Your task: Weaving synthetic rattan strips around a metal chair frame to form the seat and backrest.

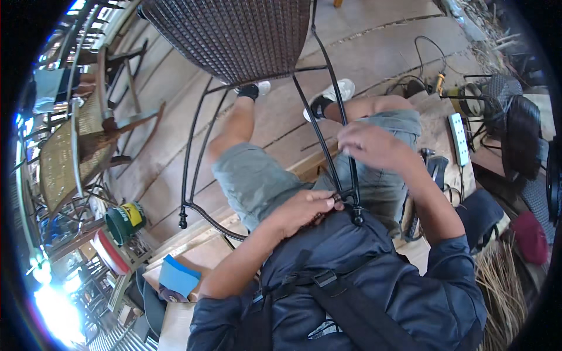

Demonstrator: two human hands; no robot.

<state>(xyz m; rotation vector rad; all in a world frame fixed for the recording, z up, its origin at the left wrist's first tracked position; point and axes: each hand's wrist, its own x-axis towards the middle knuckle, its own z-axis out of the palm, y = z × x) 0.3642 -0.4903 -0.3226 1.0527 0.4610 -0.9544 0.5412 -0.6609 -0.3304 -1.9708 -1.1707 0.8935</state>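
Note:
A chair with a dark brown woven panel [234, 35] and a thin black metal frame [193, 146] leans across my lap. Its lower rail [213, 219] is wrapped in dark strand and runs toward my waist. My left hand [307, 210] is closed round that wrapped rail near the right corner of the frame, thumb on top. Above my right thigh, my right hand [372, 145] is raised beside the frame's right bar, with its fingers bent together. Whatever thin thing it may pinch is too small to make out.
A power strip [458, 139] lies on the wooden bench to the right, near some dark tools [433, 167]. Dry strands [503, 286] hang at lower right. To the left stand a wooden chair [76, 152] and a green-and-yellow tub [124, 223]. A blue sheet [179, 276] lies by my left elbow.

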